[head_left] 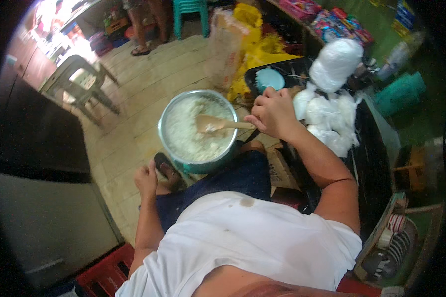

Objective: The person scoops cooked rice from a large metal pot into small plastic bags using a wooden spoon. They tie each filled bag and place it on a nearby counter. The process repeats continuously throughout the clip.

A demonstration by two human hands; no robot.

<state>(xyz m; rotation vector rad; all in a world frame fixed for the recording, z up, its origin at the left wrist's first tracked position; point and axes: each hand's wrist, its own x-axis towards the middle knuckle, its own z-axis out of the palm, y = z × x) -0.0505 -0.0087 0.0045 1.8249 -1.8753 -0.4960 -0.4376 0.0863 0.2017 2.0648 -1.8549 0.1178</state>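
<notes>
A large metal pot (160,128) of white cooked rice (182,130) stands before me, close to my knees. A wooden rice paddle (208,124) lies on the rice, its handle crossing the pot's right rim. My right hand (273,113) is above the table's near edge, fingers curled, beside a light blue plastic dish (270,78); its palm side is hidden, so I cannot tell whether it grips anything. To its right sit several knotted clear plastic bags (325,115) with white contents. Loosely curled, my left hand (146,180) hangs left of the pot with nothing visible in it.
The black table (371,167) runs along my right, bearing a large wrapped white bundle (336,65). Yellow sacks (260,52) stand beyond the pot. A plastic chair (78,81) and a refrigerator (41,167) are to the left. Another person's legs (143,26) show at the back.
</notes>
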